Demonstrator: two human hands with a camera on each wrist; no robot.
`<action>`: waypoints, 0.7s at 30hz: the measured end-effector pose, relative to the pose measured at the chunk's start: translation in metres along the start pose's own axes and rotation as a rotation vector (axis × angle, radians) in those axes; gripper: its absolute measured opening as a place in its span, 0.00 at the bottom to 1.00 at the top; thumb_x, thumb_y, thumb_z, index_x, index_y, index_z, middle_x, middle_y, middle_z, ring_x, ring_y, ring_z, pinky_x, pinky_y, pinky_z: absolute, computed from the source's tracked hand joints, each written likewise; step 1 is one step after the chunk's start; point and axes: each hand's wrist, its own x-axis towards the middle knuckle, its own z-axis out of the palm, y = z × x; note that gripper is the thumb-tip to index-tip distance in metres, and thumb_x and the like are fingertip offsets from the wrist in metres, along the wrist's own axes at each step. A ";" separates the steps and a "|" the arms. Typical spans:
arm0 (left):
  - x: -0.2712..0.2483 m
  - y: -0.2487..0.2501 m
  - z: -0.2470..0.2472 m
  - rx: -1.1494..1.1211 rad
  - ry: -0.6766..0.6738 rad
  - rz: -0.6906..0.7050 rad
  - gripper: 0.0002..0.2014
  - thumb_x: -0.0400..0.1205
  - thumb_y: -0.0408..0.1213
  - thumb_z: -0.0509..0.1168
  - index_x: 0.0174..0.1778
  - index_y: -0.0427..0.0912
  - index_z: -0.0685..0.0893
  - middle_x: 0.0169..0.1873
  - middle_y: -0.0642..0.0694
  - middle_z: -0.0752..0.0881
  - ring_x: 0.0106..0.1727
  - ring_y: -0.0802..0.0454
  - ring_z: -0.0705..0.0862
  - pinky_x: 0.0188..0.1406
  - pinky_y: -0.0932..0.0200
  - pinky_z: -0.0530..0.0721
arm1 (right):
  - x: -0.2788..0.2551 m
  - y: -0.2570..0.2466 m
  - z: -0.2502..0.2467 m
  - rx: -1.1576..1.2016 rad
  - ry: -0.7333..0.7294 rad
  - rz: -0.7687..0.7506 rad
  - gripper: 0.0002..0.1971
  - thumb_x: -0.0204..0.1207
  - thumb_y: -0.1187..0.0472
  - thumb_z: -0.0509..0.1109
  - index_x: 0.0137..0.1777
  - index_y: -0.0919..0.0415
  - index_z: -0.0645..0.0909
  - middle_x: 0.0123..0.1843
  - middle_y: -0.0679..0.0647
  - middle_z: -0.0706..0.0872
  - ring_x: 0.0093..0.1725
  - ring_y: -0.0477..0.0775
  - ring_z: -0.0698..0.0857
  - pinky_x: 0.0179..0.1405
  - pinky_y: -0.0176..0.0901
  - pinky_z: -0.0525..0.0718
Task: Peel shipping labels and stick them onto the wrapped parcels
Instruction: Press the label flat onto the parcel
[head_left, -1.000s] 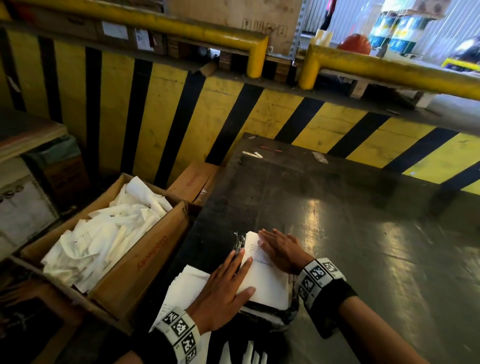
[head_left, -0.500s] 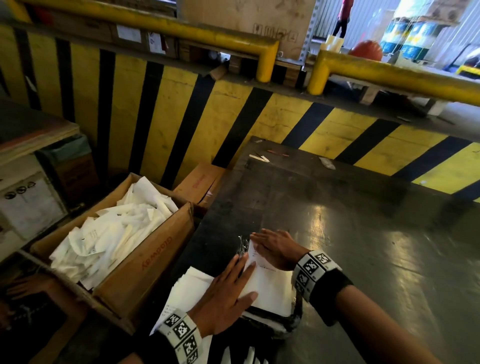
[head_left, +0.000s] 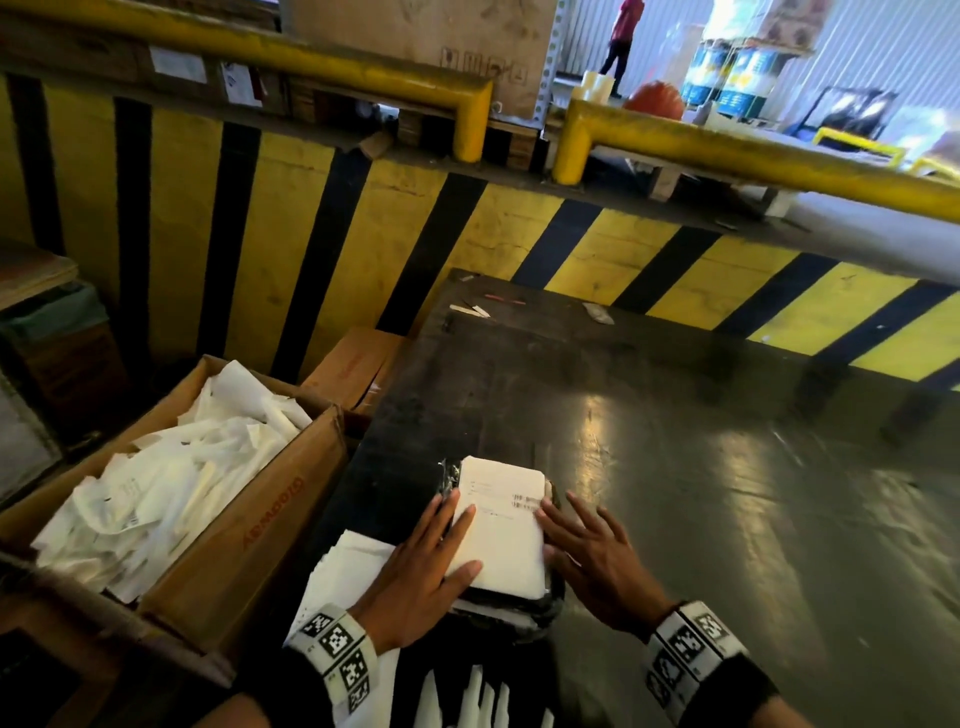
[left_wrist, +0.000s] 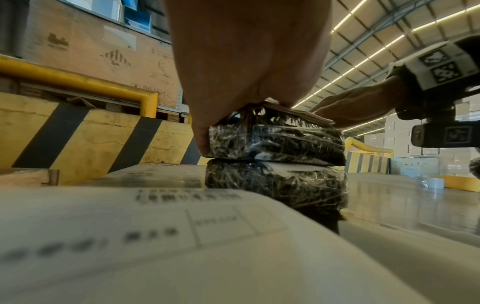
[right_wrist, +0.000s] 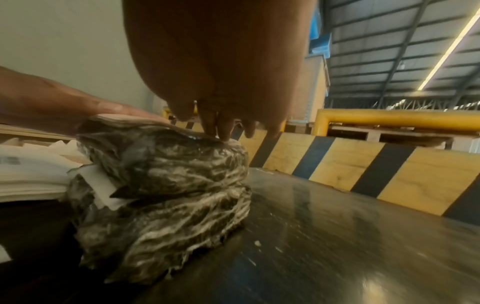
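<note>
Both hands, left hand (head_left: 415, 566) and right hand (head_left: 597, 561), lie flat with fingers straight on the label (head_left: 501, 525); uneven pressing could trap wrinkles. The upper parcel (left_wrist: 275, 137) sits stacked on the lower parcel (left_wrist: 278, 187); a hard push might slide it off.

Each bare wrist carries a white band (head_left: 336, 647) printed with black square markers, above dark sleeves (head_left: 740, 691).

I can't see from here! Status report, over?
Left hand flat on label, right hand open at its edge. Label on top parcel, stacked on another. Nothing in the way.
</note>
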 end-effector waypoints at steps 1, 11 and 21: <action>0.000 0.000 0.000 0.004 0.000 0.004 0.43 0.66 0.78 0.27 0.77 0.63 0.35 0.76 0.66 0.27 0.77 0.69 0.27 0.80 0.56 0.48 | -0.002 -0.004 0.000 -0.016 0.041 0.015 0.48 0.66 0.30 0.18 0.81 0.47 0.55 0.81 0.37 0.50 0.82 0.47 0.40 0.78 0.47 0.37; 0.003 -0.002 0.001 0.040 -0.001 -0.007 0.54 0.61 0.81 0.24 0.82 0.54 0.41 0.80 0.58 0.32 0.79 0.62 0.30 0.82 0.47 0.52 | -0.005 -0.056 0.022 0.031 0.096 0.079 0.49 0.63 0.33 0.15 0.82 0.49 0.50 0.84 0.43 0.48 0.83 0.50 0.40 0.78 0.51 0.38; 0.002 0.000 -0.002 0.044 -0.009 -0.011 0.57 0.59 0.81 0.23 0.82 0.52 0.41 0.82 0.54 0.34 0.77 0.64 0.30 0.82 0.44 0.52 | -0.033 -0.067 0.018 -0.062 0.184 0.237 0.36 0.82 0.43 0.29 0.73 0.53 0.74 0.75 0.51 0.76 0.76 0.58 0.70 0.76 0.56 0.60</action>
